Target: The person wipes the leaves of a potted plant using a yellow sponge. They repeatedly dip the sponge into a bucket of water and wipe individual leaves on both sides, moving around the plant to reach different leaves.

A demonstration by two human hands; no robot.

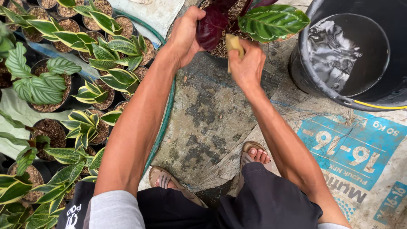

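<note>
Gently, the left hand (186, 36) gripped a purple leaf (210, 29); the right hand (247, 65) pinched a yellow sponge (233, 43). Hard rubbing might tear it.

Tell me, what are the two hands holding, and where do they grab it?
The left hand supports a dark purple leaf from its underside. The right hand pinches a yellow sponge by its lower end.

I see a glossy dark-red leaf (210, 28), a yellow spongy pad (233, 43), a smooth black plastic bucket (303, 68) of rippled water (335, 53), and a rough, stained woven sack (220, 110).
</note>
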